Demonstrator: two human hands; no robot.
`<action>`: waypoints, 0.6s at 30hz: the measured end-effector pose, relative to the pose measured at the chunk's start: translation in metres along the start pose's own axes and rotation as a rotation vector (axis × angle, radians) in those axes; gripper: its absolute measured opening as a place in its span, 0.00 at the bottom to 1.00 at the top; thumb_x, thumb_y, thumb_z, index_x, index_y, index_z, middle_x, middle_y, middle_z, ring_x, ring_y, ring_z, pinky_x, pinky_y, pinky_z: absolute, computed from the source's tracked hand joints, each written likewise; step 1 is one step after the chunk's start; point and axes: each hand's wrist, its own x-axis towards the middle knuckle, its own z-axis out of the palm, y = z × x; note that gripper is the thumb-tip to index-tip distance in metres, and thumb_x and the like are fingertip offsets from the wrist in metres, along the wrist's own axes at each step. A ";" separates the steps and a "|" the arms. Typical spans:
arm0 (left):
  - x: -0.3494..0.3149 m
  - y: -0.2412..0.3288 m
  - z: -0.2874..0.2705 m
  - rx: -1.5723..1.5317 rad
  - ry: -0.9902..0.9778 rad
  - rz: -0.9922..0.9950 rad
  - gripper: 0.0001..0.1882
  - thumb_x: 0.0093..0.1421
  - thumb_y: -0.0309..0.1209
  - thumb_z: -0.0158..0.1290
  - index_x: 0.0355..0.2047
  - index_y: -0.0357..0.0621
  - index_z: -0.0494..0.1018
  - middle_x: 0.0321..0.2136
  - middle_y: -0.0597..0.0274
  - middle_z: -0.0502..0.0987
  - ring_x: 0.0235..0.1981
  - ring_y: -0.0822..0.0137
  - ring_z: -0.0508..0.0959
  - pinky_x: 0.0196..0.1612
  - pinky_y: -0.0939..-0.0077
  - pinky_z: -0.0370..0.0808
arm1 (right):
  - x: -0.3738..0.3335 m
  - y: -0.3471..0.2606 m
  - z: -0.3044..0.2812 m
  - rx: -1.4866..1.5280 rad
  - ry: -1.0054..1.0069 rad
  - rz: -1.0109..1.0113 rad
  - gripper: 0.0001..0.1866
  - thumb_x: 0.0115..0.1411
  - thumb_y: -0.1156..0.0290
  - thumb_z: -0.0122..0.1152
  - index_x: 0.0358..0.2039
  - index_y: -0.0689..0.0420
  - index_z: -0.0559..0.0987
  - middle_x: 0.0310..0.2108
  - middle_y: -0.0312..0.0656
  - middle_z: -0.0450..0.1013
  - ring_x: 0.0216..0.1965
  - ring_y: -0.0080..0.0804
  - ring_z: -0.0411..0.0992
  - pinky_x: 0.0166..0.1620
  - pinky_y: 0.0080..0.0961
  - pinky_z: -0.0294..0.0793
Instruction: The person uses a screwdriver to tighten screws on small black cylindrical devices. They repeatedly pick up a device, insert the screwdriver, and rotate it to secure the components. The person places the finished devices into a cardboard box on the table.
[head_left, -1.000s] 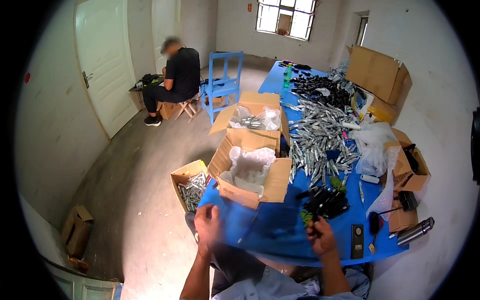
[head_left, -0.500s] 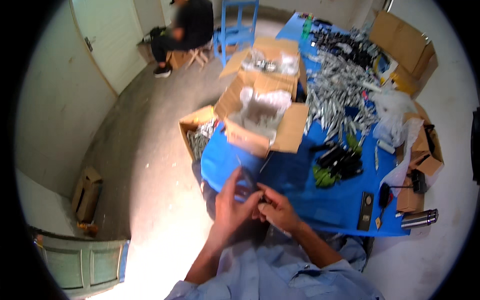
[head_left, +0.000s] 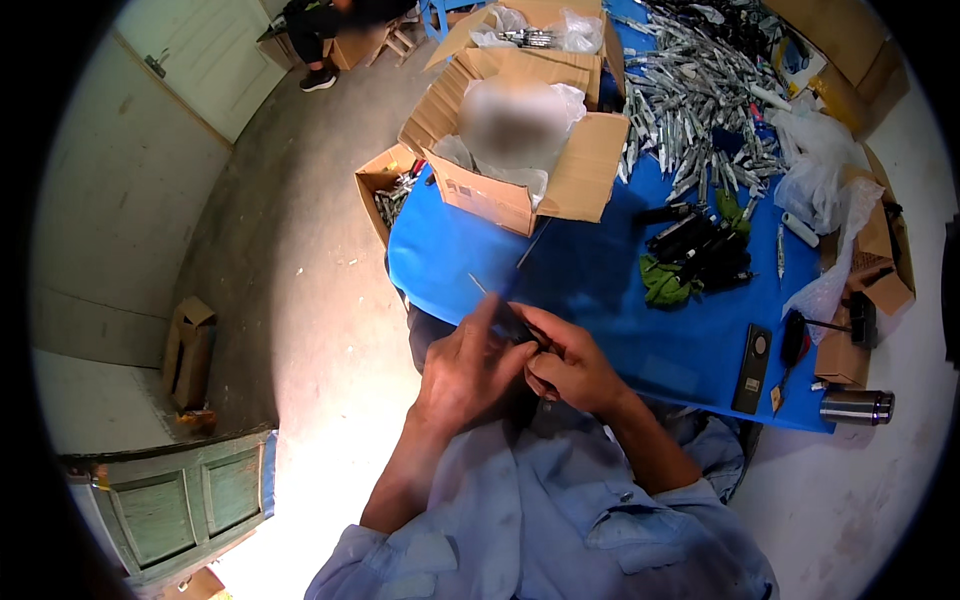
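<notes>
Both hands meet at the near edge of the blue-covered table (head_left: pixel 440 245). Between them is a small dark thing (head_left: pixel 513 326), blurred and partly covered by fingers, so its kind does not show. My left hand (head_left: pixel 462 372) is closed round its left side. The fingers of my right hand (head_left: pixel 575 365) pinch its near end. A thin metal rod (head_left: pixel 478 283) sticks up beyond my left fingers. Another thin rod (head_left: pixel 532 246) slants up toward the carton; whether it joins the dark thing, I cannot tell.
Ahead stands an open carton (head_left: pixel 490 200) lined with plastic. To the right lie several black rolled bundles (head_left: pixel 690 240) with green cloth, and behind them a heap of slim silver pieces (head_left: pixel 690 110). A steel flask (head_left: pixel 857 407) rests at the right edge. Far left, a person (head_left: pixel 315 40) sits.
The view has tipped downward, so the table and cartons appear higher. Both hands still hold the dark thing, with slightly shifted fingers.
</notes>
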 end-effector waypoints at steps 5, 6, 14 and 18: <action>-0.003 -0.011 0.000 0.165 0.025 0.057 0.32 0.59 0.27 0.68 0.62 0.33 0.68 0.30 0.52 0.83 0.27 0.52 0.85 0.30 0.61 0.83 | -0.004 -0.001 0.015 -0.091 0.044 -0.058 0.30 0.67 0.80 0.44 0.71 0.61 0.65 0.34 0.33 0.72 0.26 0.14 0.65 0.29 0.15 0.66; -0.003 -0.012 -0.002 0.170 0.024 0.072 0.31 0.60 0.26 0.67 0.61 0.33 0.68 0.30 0.52 0.83 0.27 0.51 0.85 0.29 0.61 0.82 | -0.005 0.002 0.017 -0.086 0.062 -0.055 0.30 0.68 0.80 0.44 0.72 0.61 0.65 0.34 0.32 0.72 0.26 0.14 0.65 0.30 0.15 0.66; -0.005 0.005 0.006 -0.217 0.230 -0.250 0.15 0.69 0.23 0.58 0.54 0.30 0.74 0.28 0.61 0.82 0.27 0.76 0.81 0.31 0.80 0.77 | -0.001 0.010 0.020 -0.172 0.137 -0.148 0.29 0.70 0.78 0.48 0.71 0.65 0.65 0.44 0.41 0.76 0.42 0.23 0.74 0.48 0.23 0.75; -0.007 0.003 0.007 -0.104 0.308 -0.246 0.10 0.68 0.23 0.59 0.47 0.30 0.77 0.28 0.62 0.82 0.27 0.78 0.80 0.31 0.82 0.76 | 0.001 0.018 0.020 -0.341 0.203 -0.212 0.27 0.72 0.74 0.50 0.70 0.68 0.66 0.45 0.47 0.76 0.45 0.28 0.75 0.51 0.25 0.75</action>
